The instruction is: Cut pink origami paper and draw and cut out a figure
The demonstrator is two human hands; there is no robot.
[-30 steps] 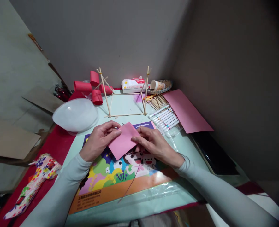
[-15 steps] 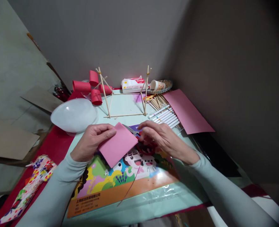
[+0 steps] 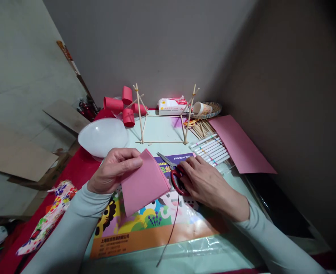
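My left hand (image 3: 115,169) pinches a folded pink sheet of paper (image 3: 145,184) between thumb and fingers, holding it tilted above a colourful origami paper packet (image 3: 128,241). To its right, my right hand (image 3: 209,182) curls its fingers over the red handles of a pair of scissors (image 3: 177,179). The blades point up and left, slightly apart, close to the paper's right edge. Some of the handle is hidden under my fingers. A thin dark cord (image 3: 170,234) trails from the handles toward the front of the packet.
Behind stands a wooden stick frame (image 3: 141,114), with red paper tubes (image 3: 113,104) at its left. A white bowl (image 3: 103,137) sits on the left. Markers (image 3: 210,148), a larger pink sheet (image 3: 240,146), a tissue pack (image 3: 170,106) and a paper cup (image 3: 202,109) lie at the back right.
The view has shifted, so things sit farther right. My right hand has lowered and its fingers have closed over the scissor handles. My left hand still holds the paper, now tilted differently.
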